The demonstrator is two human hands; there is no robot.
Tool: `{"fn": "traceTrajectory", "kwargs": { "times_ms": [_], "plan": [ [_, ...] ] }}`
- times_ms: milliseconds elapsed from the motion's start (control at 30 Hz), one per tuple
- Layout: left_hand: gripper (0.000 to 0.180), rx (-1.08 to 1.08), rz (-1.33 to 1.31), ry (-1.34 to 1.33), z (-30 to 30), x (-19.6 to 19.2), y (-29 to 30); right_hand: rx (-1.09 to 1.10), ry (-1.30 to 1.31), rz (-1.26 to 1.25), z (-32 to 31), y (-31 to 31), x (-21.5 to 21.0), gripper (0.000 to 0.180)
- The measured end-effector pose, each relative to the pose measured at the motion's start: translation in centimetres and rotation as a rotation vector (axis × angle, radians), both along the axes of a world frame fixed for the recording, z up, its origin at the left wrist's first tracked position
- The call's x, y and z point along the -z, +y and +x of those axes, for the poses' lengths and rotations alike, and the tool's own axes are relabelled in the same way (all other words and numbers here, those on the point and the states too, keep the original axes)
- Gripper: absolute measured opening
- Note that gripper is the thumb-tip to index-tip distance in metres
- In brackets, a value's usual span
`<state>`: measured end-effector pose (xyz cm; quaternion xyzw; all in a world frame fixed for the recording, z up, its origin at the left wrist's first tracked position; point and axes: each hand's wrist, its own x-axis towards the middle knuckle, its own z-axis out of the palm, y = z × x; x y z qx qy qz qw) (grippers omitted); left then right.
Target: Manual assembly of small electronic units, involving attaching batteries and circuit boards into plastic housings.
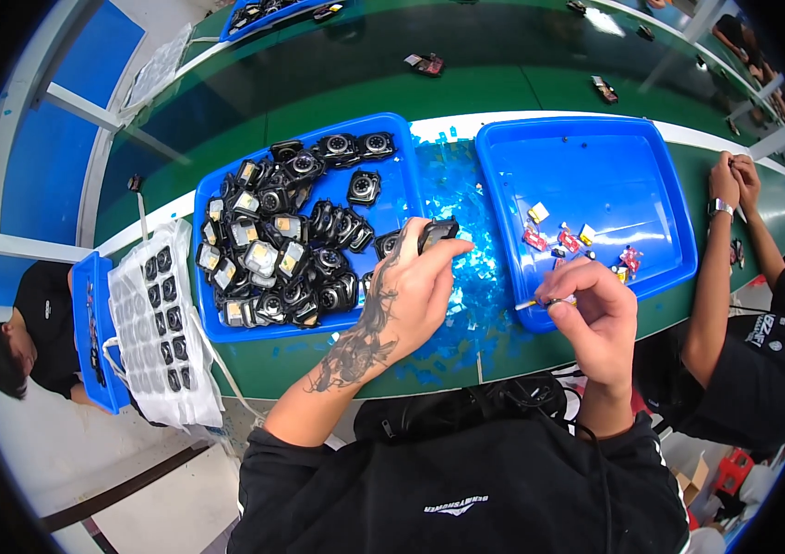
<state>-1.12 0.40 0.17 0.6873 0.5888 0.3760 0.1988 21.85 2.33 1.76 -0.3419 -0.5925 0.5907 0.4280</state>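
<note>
My left hand (pixel 408 291) reaches over the right edge of the left blue tray (pixel 394 127), closed around a black watch case (pixel 438 233). Its fingers wrap the case and hide part of it. My right hand (pixel 598 319) is over the near-left corner of the right blue tray (pixel 586 171). Thumb and fingers pinch a small slim piece with a yellowish tip (pixel 526 305), too small to name. Many black watch cases (pixel 272 198) lie heaped in the left tray. Several small red-and-yellow parts (pixel 569 240) are scattered in the right one.
Blue film scraps (pixel 457 175) cover the green table between the trays. Left stands a white sheet of pockets (pixel 138 319) holding black cases. A green conveyor (pixel 355 69) carrying a few parts runs beyond. Another person's hands (pixel 732 175) work at right; someone sits at far left.
</note>
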Motion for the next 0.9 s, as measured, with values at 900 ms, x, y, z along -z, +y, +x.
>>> {"fn": "traceTrajectory", "kwargs": {
  "times_ms": [900],
  "plan": [
    [0.054,0.075,0.075,-0.944,0.7,0.8,-1.2,-0.142,0.377,-0.371,-6.8,-0.2,0.5,0.01]
  ]
}}
